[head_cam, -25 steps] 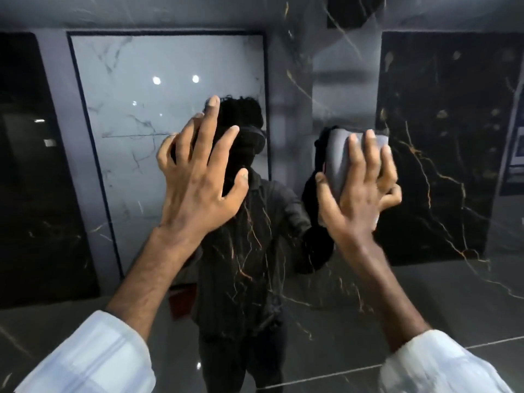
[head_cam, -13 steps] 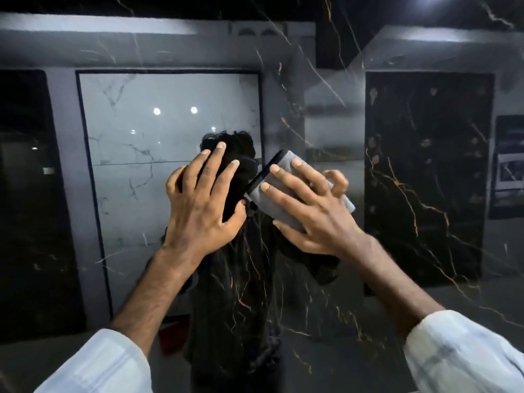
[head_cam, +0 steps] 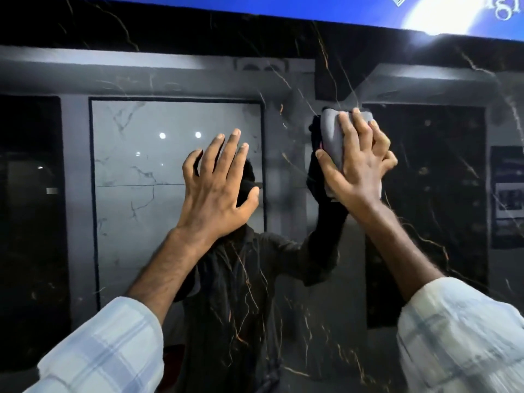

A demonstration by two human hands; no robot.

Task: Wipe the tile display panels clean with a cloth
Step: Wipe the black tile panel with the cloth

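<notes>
Head view: right hand [head_cam: 357, 165] presses seemingly soft cloth [head_cam: 332, 137].

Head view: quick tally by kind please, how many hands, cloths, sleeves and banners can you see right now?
Hands: 2, the left hand with fingers spread at the dark glossy tile panel, the right hand pressing the cloth.
Cloths: 1, the grey cloth.
Sleeves: 2, the left sleeve and the right sleeve.
Banners: 1, the blue banner above the panel.
Total: 6.
</notes>
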